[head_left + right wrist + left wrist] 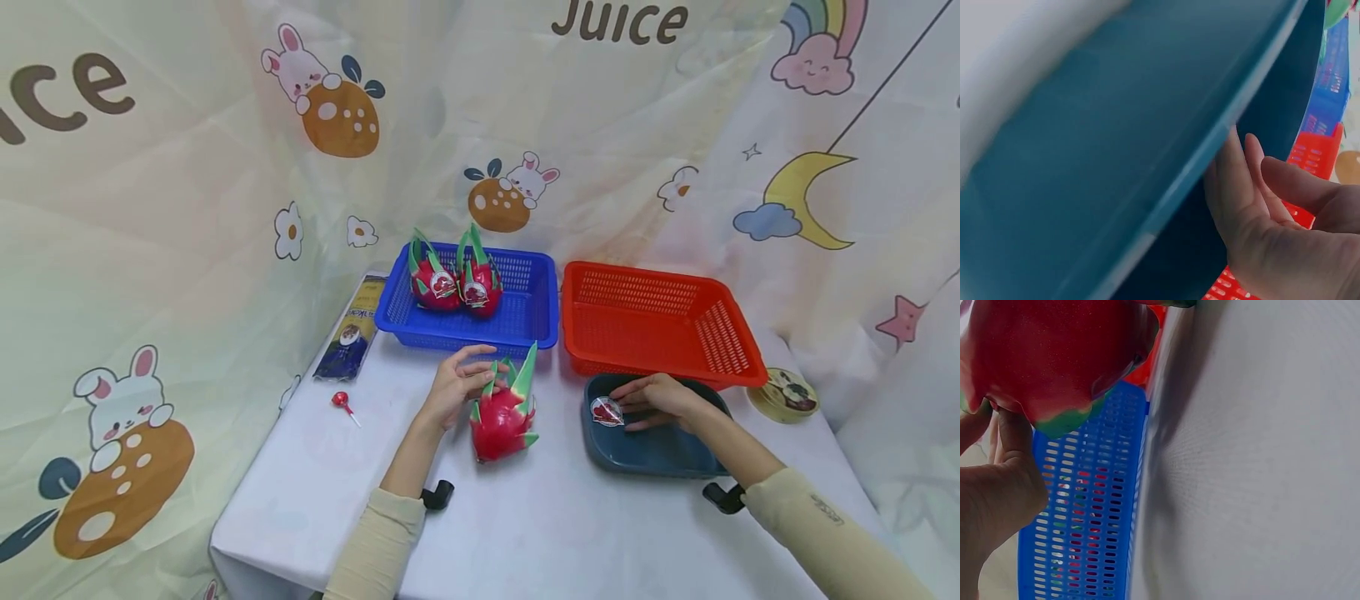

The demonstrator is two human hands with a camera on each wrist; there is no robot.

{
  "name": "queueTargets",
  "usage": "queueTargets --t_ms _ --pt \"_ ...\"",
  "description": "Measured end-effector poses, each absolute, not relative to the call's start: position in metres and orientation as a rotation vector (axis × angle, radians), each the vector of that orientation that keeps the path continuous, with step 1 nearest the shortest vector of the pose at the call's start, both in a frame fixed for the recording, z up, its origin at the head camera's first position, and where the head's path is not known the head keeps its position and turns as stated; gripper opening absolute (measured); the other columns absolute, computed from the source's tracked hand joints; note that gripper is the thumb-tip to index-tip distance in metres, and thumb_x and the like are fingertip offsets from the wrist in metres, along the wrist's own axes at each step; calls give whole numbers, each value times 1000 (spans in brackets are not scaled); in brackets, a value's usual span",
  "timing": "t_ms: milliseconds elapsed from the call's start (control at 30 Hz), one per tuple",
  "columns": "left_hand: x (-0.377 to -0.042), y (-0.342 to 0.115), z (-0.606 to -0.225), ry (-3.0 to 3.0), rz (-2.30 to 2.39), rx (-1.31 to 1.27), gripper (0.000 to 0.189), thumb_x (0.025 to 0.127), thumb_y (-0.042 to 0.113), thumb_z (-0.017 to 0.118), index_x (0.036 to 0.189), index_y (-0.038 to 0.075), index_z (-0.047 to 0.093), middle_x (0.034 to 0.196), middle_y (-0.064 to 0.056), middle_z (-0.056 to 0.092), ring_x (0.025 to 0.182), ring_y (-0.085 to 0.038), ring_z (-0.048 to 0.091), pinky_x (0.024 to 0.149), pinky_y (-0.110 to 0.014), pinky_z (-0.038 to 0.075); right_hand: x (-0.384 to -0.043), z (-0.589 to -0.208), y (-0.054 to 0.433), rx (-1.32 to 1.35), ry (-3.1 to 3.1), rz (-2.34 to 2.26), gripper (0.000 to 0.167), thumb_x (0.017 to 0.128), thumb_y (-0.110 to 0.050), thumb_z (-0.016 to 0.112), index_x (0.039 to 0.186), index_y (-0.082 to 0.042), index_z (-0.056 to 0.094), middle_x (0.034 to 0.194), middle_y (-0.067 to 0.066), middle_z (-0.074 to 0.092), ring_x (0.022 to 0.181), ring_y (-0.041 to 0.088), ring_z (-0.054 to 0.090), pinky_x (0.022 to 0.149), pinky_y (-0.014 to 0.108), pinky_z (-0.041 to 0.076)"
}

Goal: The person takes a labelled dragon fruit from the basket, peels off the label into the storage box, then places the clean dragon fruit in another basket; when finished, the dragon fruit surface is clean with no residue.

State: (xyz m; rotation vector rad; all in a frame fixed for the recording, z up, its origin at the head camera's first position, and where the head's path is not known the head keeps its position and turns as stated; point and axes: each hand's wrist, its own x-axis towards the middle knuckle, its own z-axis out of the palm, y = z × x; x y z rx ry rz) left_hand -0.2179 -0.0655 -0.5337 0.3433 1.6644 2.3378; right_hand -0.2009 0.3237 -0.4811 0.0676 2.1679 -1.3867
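Note:
A red dragon fruit (501, 425) with green-tipped leaves is held above the white table by my left hand (456, 387). Thumb and fingers pinch it near its leafy end; in the left wrist view the dragon fruit (1060, 356) hides some fingertips. My right hand (660, 400) reaches into a dark blue basin (675, 465), fingers fairly straight and thumb apart from them in the right wrist view. Beside those fingertips, at the basin's left side, shows a round red-and-white sticker (606, 411). Whether the fingers touch the sticker is unclear.
Behind the left hand stands a blue basket (532, 292) with two dragon fruits (457, 283) inside. A red basket (645, 321) stands right of it, behind the basin. A yellow-and-blue packet (352, 329) and a red lollipop (341, 400) lie left; a round tin (783, 396) is right.

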Motion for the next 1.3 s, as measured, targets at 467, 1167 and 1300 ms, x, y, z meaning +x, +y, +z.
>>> queueTargets --t_ms 467,1167,1300 --pt "-217 -67 -537 1662 2318 345 50 100 8 70 146 2 52 122 -18 74 97 -29 78 92 -40 61 -188 -458 319 -10 2247 -1374 44 110 -22 51 141 9 58 139 29 61 129 47 60 108 59 49" --pt "-218 -66 -535 1627 2307 352 42 103 15 65 142 5 55 115 -17 77 88 -23 78 80 -32 63 -198 -479 190 -115 2052 -1725 45 103 -21 67 139 5 62 125 20 73 115 34 72 109 61 45" --pt "-217 -67 -536 1643 2291 358 42 103 14 64 142 -1 54 112 -15 77 85 -21 78 78 -30 63 -200 -480 181 -72 2104 -1725 43 101 -22 70 134 6 66 119 19 75 110 32 74 108 58 47"
